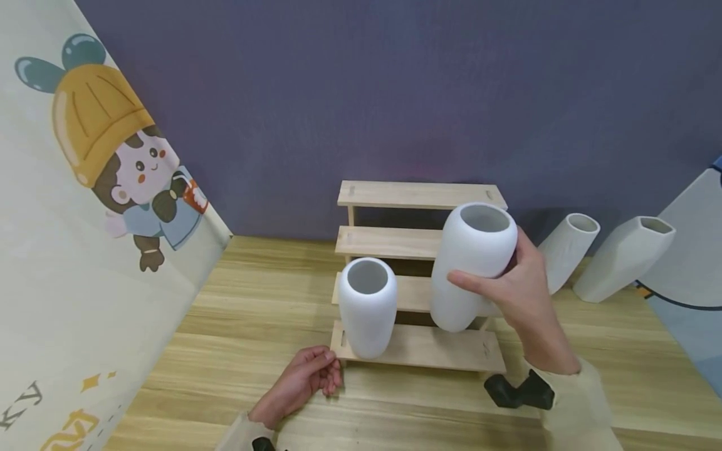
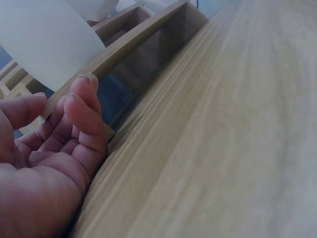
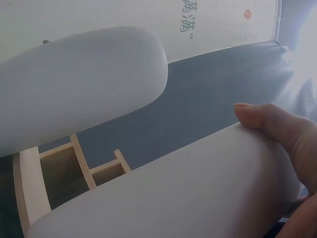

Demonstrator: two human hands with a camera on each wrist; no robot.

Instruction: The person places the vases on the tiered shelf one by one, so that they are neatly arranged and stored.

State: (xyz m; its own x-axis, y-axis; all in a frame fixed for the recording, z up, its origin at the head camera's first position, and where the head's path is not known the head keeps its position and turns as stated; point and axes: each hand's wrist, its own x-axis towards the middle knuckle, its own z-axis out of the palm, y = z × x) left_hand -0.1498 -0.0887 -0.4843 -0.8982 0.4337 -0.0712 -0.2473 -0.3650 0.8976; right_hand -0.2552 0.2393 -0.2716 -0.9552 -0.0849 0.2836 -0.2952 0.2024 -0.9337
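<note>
A pale wooden stepped shelf (image 1: 417, 195) stands against the dark wall. On the left of its lowest step a white rounded vase (image 1: 368, 319) is upright. My right hand (image 1: 521, 282) grips a taller white vase (image 1: 465, 269) near its top, thumb in front and fingers mostly hidden behind. This vase tilts slightly over the right part of the lowest step; whether its base touches wood is unclear. My left hand (image 1: 310, 374) pinches the lowest step's left front corner. In the left wrist view its fingers (image 2: 84, 116) curl beside the board edge.
Two more white vases, a slim round one (image 1: 568, 250) and a faceted one (image 1: 623, 260), stand right of the shelf. The wood-grain tabletop (image 1: 237, 313) spreads around it. A cartoon-printed panel (image 1: 73, 250) borders the left, another printed panel (image 1: 688, 263) the right.
</note>
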